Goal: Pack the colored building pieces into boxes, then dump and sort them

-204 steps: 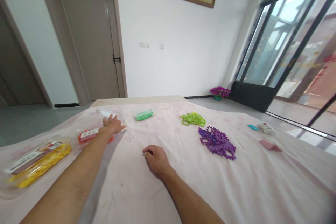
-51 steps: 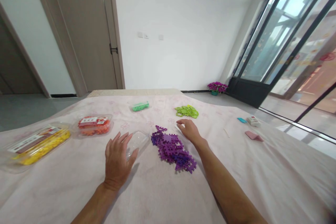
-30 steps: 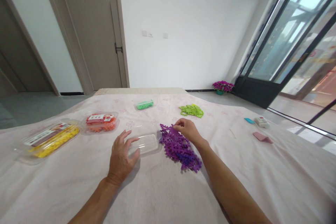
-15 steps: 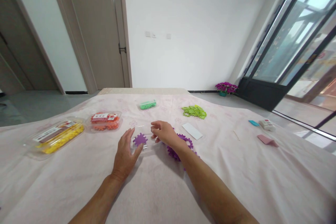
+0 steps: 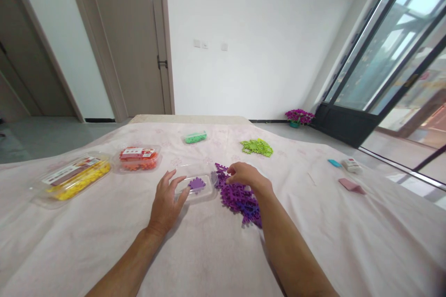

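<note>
My left hand (image 5: 167,199) has its fingers spread at the left side of a clear plastic container (image 5: 205,195). One flat purple gear-shaped piece (image 5: 196,184) lies inside that container. My right hand (image 5: 251,177) is over the upper part of a pile of purple gear-shaped pieces (image 5: 237,196), just right of the container. Its fingers are bent down in a pinch at the pieces; whatever is between the fingertips is too small to make out. A few darker blue-violet pieces show low in the pile.
Lidded clear boxes of yellow pieces (image 5: 81,181) and orange-red pieces (image 5: 138,159) stand at left. Farther back are a small box of green pieces (image 5: 195,137) and a lime-green pile (image 5: 257,147). A pink cloth (image 5: 351,185), blue item (image 5: 335,163) and white item (image 5: 351,165) lie at right.
My right hand has moved right, from above the container to the purple pile, uncovering both. The white card behind it is now hidden. My left hand stays at the container.
</note>
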{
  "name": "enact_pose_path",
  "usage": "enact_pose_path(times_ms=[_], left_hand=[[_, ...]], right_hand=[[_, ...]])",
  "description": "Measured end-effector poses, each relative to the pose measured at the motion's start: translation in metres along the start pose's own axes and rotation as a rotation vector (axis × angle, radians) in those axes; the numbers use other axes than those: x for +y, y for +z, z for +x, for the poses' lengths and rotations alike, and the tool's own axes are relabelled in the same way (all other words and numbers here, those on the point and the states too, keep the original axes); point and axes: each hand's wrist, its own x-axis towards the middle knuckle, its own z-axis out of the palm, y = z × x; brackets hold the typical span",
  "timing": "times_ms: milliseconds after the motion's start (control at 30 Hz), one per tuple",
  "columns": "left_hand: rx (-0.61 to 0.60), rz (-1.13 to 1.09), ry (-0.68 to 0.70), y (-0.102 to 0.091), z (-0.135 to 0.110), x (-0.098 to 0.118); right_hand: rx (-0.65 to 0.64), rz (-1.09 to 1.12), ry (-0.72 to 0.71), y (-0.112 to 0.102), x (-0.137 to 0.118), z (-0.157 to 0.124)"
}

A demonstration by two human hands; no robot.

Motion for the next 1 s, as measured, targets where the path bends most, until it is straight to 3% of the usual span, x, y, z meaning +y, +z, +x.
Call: enact_pose_path(times_ms=[333, 700, 867, 1000], left_hand=[[0.000, -0.006, 0.013, 0.002, -0.001, -0.003], [-0.013, -0.013, 0.015, 0.003, -0.001, -0.005], [-0.019, -0.020, -0.006, 0.003, -0.001, -0.005], [-0.023, -0.031, -0.021, 0.003, -0.001, -0.005]], right_hand=[[0.008, -0.052, 0.051, 0.012, -0.002, 0.006], [-0.026, 0.117, 0.001, 0.013, 0.009, 0.009], [0.078, 0.199, -0.045, 0.000, 0.011, 0.002], [0.270, 0.432, -0.047, -0.003, 0.010, 0.009]])
